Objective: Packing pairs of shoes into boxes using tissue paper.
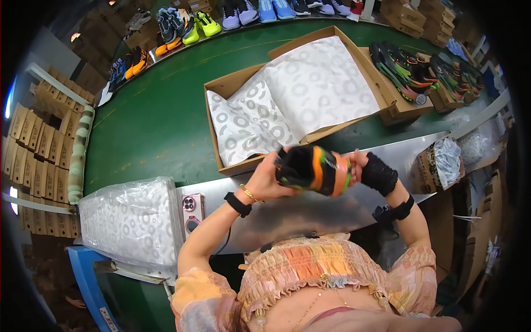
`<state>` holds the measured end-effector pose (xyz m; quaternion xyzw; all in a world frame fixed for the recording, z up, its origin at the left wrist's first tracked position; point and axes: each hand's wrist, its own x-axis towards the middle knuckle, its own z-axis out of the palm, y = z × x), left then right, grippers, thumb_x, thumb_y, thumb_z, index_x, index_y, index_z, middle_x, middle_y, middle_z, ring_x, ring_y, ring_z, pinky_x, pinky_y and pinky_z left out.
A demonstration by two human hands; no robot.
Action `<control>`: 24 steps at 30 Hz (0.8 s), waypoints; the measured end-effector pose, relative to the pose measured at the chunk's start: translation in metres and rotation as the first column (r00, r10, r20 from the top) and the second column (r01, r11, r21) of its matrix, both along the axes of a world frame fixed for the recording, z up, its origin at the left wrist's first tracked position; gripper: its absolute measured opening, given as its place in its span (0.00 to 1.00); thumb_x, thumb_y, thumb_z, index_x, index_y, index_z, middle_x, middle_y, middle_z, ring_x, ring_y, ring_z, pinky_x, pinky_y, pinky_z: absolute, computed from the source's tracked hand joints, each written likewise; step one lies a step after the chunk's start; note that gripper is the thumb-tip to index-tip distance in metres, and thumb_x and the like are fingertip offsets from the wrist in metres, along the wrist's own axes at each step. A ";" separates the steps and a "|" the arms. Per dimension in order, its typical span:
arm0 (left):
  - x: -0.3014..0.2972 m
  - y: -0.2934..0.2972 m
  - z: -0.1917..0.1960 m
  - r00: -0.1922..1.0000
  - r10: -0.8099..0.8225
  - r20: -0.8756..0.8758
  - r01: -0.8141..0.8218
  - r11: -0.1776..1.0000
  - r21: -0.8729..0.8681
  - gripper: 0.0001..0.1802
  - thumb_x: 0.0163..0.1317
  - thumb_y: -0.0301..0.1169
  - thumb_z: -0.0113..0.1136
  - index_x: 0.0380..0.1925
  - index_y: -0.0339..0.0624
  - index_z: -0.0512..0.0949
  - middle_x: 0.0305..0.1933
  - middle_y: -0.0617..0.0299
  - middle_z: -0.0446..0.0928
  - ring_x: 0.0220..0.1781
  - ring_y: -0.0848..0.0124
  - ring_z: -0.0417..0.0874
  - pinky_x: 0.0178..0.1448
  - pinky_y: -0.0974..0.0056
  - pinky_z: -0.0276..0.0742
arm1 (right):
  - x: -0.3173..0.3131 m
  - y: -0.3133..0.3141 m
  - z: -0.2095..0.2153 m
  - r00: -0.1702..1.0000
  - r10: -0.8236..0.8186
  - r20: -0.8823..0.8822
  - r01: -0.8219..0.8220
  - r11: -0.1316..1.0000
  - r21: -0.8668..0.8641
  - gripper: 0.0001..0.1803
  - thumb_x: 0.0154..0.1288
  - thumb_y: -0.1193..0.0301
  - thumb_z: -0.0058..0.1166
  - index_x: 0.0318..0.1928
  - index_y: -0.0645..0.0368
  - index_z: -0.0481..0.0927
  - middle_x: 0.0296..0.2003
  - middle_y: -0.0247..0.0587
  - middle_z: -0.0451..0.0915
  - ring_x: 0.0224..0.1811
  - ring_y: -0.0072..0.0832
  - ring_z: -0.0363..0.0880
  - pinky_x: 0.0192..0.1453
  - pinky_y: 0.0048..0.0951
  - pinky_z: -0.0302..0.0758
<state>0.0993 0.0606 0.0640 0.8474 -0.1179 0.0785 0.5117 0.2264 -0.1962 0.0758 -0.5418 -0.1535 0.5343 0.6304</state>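
Note:
A black sneaker [315, 169] with orange and green parts is held between my two hands, just in front of an open cardboard box. My left hand [269, 180] is closed around the end with the dark opening. At the other end, the fingers of my right hand [362, 164] grip the shoe; a black wrap covers that palm and wrist. White tissue paper [323, 83] with grey ring shapes lines the open box [362, 69] and spreads over its rim. A small orange and dark patch shows under the paper's near edge, too little to name.
To the left lie a plastic-wrapped stack of patterned paper [130, 221] and a pink phone [193, 213]. More sneakers [401, 72] sit on boxes at right. Several colourful shoes [207, 23] line the green table's [149, 122] far edge. A carton with plastic [447, 160] stands by my right arm.

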 end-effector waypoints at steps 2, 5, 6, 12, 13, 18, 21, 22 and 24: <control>-0.003 0.003 0.020 0.993 0.076 -0.091 -0.096 0.968 -0.230 0.30 0.36 0.33 0.70 0.41 0.36 0.71 0.37 0.63 0.76 0.38 0.75 0.75 0.46 0.70 0.70 | 0.002 0.019 0.021 0.998 -0.056 0.007 0.055 0.987 0.148 0.38 0.56 0.40 0.36 0.46 0.66 0.69 0.29 0.41 0.76 0.26 0.25 0.74 0.33 0.23 0.71; 0.002 0.022 0.049 0.947 0.110 -0.303 -0.257 0.823 -0.506 0.26 0.41 0.28 0.66 0.43 0.36 0.69 0.40 0.63 0.74 0.41 0.75 0.74 0.47 0.69 0.70 | 0.008 0.040 0.040 0.999 0.008 0.036 -0.010 0.997 0.080 0.33 0.61 0.48 0.37 0.49 0.68 0.67 0.33 0.43 0.76 0.30 0.26 0.75 0.37 0.23 0.71; 0.007 0.029 0.052 0.954 0.112 -0.278 -0.263 0.758 -0.597 0.25 0.44 0.27 0.64 0.44 0.35 0.69 0.41 0.62 0.74 0.41 0.74 0.74 0.47 0.69 0.70 | 0.008 0.041 0.035 0.993 0.025 0.119 -0.028 0.999 0.027 0.29 0.63 0.53 0.38 0.49 0.68 0.67 0.33 0.43 0.76 0.32 0.26 0.76 0.37 0.22 0.72; 0.073 0.079 0.034 0.879 0.038 -0.474 -0.453 0.374 -0.809 0.22 0.51 0.42 0.58 0.43 0.40 0.71 0.37 0.60 0.76 0.37 0.70 0.78 0.44 0.66 0.74 | 0.016 0.033 -0.021 0.969 0.094 0.230 -0.039 0.973 -0.229 0.26 0.60 0.58 0.48 0.51 0.67 0.67 0.36 0.43 0.76 0.38 0.25 0.76 0.37 0.20 0.72; 0.082 0.083 0.032 0.879 -0.002 -0.477 -0.450 0.324 -0.832 0.22 0.52 0.43 0.57 0.42 0.41 0.71 0.38 0.60 0.76 0.37 0.70 0.78 0.46 0.65 0.73 | 0.013 0.035 -0.024 0.972 0.035 0.233 0.021 0.972 -0.236 0.27 0.59 0.58 0.49 0.52 0.66 0.65 0.39 0.43 0.75 0.40 0.25 0.75 0.38 0.21 0.72; 0.117 0.101 -0.025 0.537 -0.107 -0.836 -0.763 0.360 -0.537 0.47 0.55 0.51 0.50 0.59 0.29 0.40 0.61 0.36 0.46 0.60 0.46 0.58 0.57 0.45 0.62 | 0.008 0.068 -0.031 0.980 -0.171 0.106 0.184 0.974 -0.130 0.28 0.54 0.60 0.54 0.52 0.62 0.65 0.47 0.38 0.69 0.47 0.25 0.71 0.42 0.25 0.70; 0.121 0.079 -0.008 0.431 -0.040 -0.901 -0.674 0.649 -0.352 0.43 0.57 0.46 0.50 0.59 0.28 0.40 0.60 0.31 0.45 0.59 0.43 0.58 0.56 0.46 0.63 | 0.008 0.086 -0.043 0.890 -0.454 -0.050 0.455 0.890 0.014 0.18 0.55 0.64 0.53 0.45 0.58 0.70 0.41 0.36 0.73 0.44 0.25 0.72 0.42 0.28 0.71; 0.116 0.081 -0.006 0.428 -0.037 -0.903 -0.679 0.646 -0.348 0.43 0.57 0.46 0.50 0.59 0.28 0.40 0.60 0.31 0.45 0.59 0.43 0.58 0.56 0.46 0.63 | 0.007 0.093 -0.036 0.854 -0.520 0.019 0.520 0.854 -0.013 0.15 0.53 0.66 0.55 0.41 0.57 0.72 0.38 0.35 0.73 0.41 0.25 0.72 0.40 0.27 0.71; 0.100 0.091 -0.001 0.629 -0.053 -0.775 -0.580 0.631 -0.515 0.38 0.58 0.42 0.50 0.57 0.28 0.45 0.57 0.32 0.53 0.55 0.46 0.65 0.55 0.48 0.67 | 0.014 0.101 -0.046 0.818 -0.553 0.157 0.559 0.829 0.009 0.17 0.50 0.66 0.57 0.41 0.58 0.72 0.37 0.35 0.74 0.40 0.23 0.71 0.38 0.26 0.71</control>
